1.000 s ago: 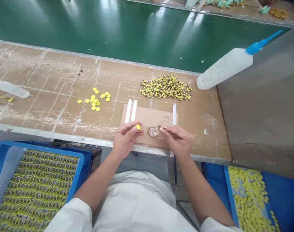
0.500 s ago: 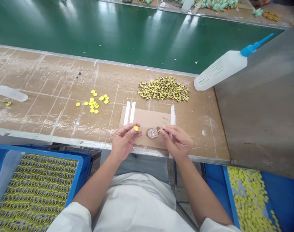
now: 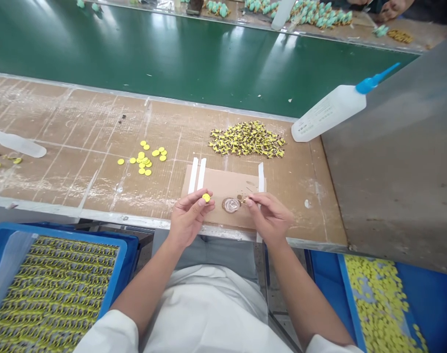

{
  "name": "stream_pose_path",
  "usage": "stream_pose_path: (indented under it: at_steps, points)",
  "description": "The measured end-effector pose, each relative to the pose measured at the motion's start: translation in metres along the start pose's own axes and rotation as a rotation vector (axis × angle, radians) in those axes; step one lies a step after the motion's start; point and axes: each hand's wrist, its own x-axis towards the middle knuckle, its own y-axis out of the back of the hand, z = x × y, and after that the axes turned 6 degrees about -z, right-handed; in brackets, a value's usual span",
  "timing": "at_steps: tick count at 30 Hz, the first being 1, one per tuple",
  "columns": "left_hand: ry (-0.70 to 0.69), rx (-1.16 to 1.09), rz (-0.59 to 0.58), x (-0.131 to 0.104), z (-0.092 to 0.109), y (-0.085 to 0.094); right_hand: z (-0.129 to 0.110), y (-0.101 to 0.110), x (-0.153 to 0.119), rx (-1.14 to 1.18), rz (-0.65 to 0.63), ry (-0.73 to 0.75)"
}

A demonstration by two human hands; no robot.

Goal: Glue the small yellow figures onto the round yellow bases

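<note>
Between the thumb and fingers of my left hand (image 3: 188, 215) is a small yellow disc (image 3: 206, 197), its flat face turned up. My right hand (image 3: 270, 215) pinches a tiny figure piece (image 3: 245, 201), mostly hidden by the fingertips. Just left of that piece, a round blob of clear glue (image 3: 231, 205) lies on a cardboard sheet (image 3: 223, 181) fixed with white tape strips. Beyond the sheet is a heap of small yellow-and-dark figure pieces (image 3: 247, 139). Loose yellow discs (image 3: 142, 161) are scattered to the left.
A white bottle with a blue nozzle (image 3: 329, 113) leans at the right by a metal panel (image 3: 392, 162). Blue trays hold rows of yellow pieces (image 3: 57, 289) at left and yellow discs (image 3: 378, 299) at right. Past the green belt (image 3: 153, 54), another person's hand (image 3: 392, 9) shows.
The view has shifted slightly, bringing another person's hands into sight at the top right. My right hand's piece has drawn slightly away from the glue; my left hand still holds the disc.
</note>
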Motion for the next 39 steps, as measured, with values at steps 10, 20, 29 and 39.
stream_pose_path:
  at_steps: [10,20,29,39]
  points:
    - [0.066,-0.052,0.098,-0.016,0.005,-0.012,-0.032,-0.005,0.004,0.225,0.121,-0.255]
    - [0.049,-0.095,-0.014,-0.037,0.017,-0.049,-0.101,-0.024,0.011,0.494,0.005,-0.175]
    - [0.028,-0.067,-0.05,-0.046,0.017,-0.05,-0.114,-0.033,0.005,0.519,-0.032,-0.191]
    - [-0.014,-0.015,-0.017,-0.047,0.016,-0.051,-0.115,-0.037,0.002,0.447,-0.022,-0.185]
